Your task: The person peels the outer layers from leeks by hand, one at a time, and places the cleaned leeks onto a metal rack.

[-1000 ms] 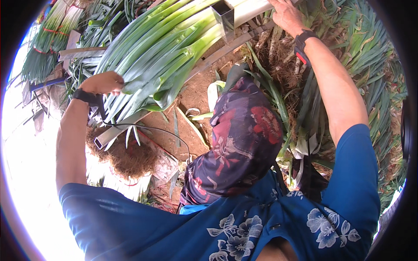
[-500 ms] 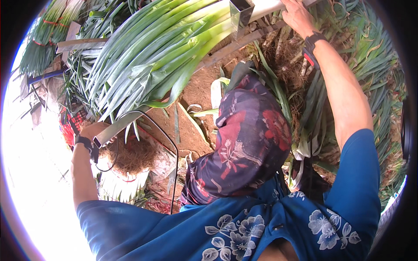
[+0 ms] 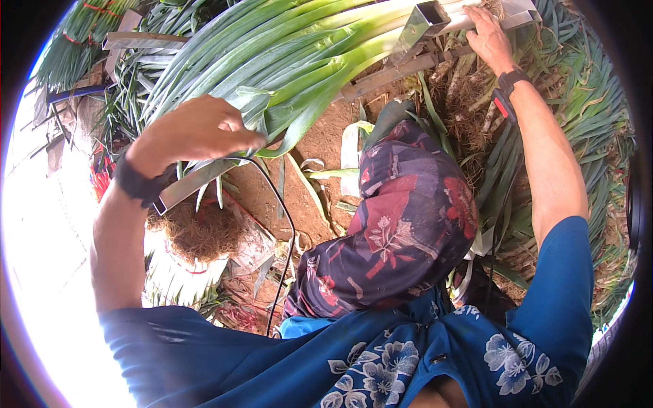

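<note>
A thick bundle of long green onions [image 3: 299, 51] lies across a metal frame at the top, leaves to the left and white stalks to the right. My right hand [image 3: 491, 39] rests on the white stalks near their root end, its fingers stretched out, just right of an upright square metal tube [image 3: 431, 17]. My left hand [image 3: 197, 129] is over the lower edge of the leaves, above the end of a square metal bar [image 3: 194, 186]. Its fingers are curled, with thumb and fingertips together; whatever lies between them is too small to make out.
A black cable [image 3: 289, 217] hangs from the bar. A tied bundle with brown roots [image 3: 203, 234] lies at lower left. My knee in dark flowered cloth [image 3: 415, 211] fills the middle. Loose onions [image 3: 578, 129] are heaped at right; red-tied bundles [image 3: 85, 41] stand at upper left.
My left hand has risen from beside the red strings, below the bar's end, to above the bar by the leaves. My right hand stays on the stalks; the whole view has shifted slightly.
</note>
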`<state>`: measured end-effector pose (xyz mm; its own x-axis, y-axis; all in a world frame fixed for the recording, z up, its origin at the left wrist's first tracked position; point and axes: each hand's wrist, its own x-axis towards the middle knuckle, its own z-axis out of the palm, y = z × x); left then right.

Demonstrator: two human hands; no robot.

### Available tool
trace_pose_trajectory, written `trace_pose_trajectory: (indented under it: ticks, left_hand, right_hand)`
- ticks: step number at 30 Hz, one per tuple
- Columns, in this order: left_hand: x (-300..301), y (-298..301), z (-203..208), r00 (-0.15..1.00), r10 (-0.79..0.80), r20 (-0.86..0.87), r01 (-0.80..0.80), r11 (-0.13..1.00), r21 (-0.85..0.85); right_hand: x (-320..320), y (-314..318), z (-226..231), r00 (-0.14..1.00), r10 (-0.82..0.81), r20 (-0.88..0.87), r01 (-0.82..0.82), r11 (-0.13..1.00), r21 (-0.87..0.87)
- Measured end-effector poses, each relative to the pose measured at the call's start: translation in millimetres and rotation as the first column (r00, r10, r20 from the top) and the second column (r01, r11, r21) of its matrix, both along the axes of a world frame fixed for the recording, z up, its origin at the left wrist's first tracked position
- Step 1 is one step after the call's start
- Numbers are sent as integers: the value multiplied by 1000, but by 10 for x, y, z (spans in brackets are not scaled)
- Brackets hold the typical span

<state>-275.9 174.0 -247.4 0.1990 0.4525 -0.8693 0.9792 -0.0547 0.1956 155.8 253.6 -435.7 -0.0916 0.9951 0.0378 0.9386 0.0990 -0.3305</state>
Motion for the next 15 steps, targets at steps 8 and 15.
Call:
trace_pose_trajectory:
  ticks: [8,15]
  left_hand:
    - [-88,-63,-483,993,-102,-57,90,977,-193]
    - [-521,143,-284,836,523,168,-462,835,-298]
  right_hand:
    - [-113,-60,106,999,-33,37,32,999,28]
    - [60,46,-160,999,27,32,-30,996,79]
